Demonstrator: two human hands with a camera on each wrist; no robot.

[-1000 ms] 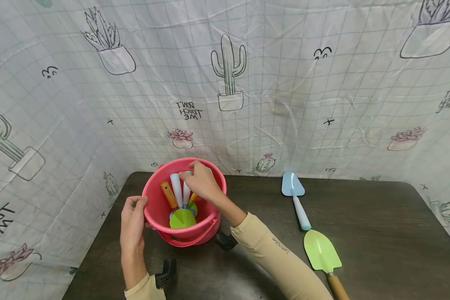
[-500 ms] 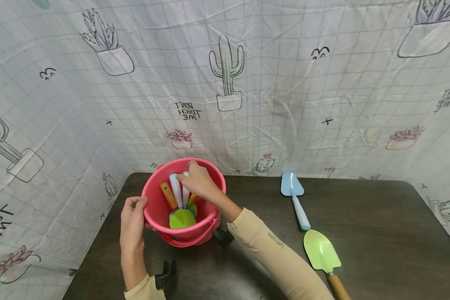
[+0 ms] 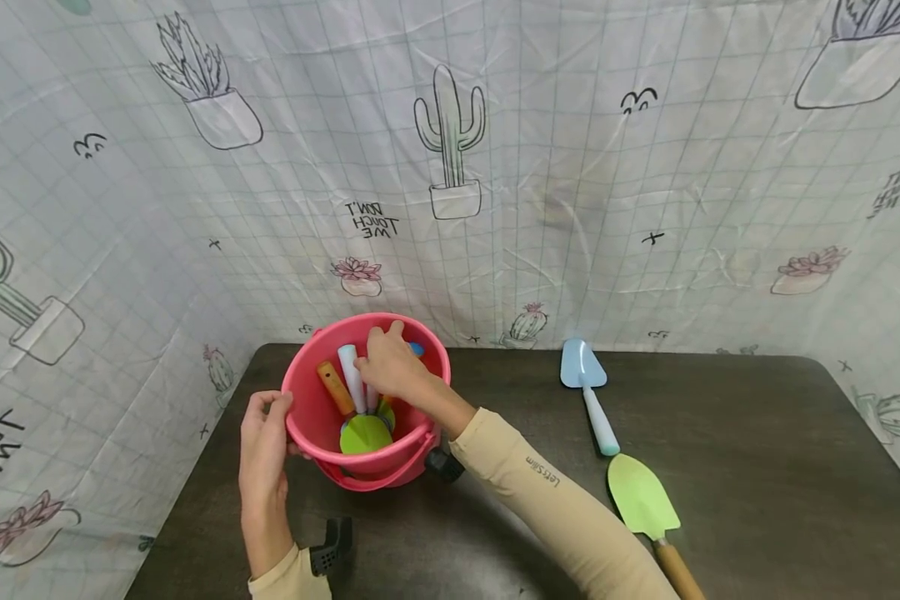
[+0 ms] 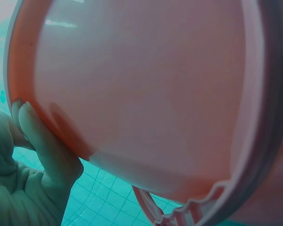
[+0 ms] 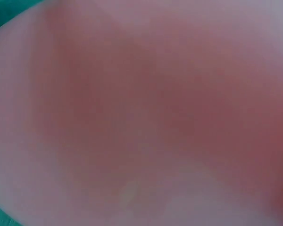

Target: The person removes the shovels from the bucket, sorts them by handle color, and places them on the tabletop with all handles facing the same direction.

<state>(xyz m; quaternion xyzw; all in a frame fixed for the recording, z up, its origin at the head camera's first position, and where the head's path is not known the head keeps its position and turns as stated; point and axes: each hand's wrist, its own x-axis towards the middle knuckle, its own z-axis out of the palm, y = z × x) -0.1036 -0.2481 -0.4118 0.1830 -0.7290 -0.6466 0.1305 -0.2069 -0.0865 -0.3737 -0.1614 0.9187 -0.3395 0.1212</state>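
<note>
A pink bucket (image 3: 313, 433) stands at the left of the dark table, holding tools with their handles up: an orange handle (image 3: 335, 387), a white handle (image 3: 352, 377), another pale handle partly covered, and a green blade (image 3: 365, 435). The left hand (image 3: 264, 446) pinches the bucket's left rim; in the left wrist view that hand (image 4: 42, 165) has its thumb and fingers at the bucket's edge. Inside the bucket's mouth, the right hand (image 3: 393, 365) lies over the pale handle; its grip is hidden. A blue end (image 3: 417, 348) shows beside it.
Right of the bucket, a blue trowel (image 3: 583, 367) with a white handle lies on the table (image 3: 757, 467). A green trowel (image 3: 640, 496) with a wooden handle lies nearer, close to the blue trowel's handle end. Behind hangs a patterned cloth (image 3: 555, 208). The right wrist view shows blurred pink.
Within the bucket the right hand has shifted slightly, its fingers now covering the second pale handle's top, and a blue end has come into view. The left hand keeps its place on the rim.
</note>
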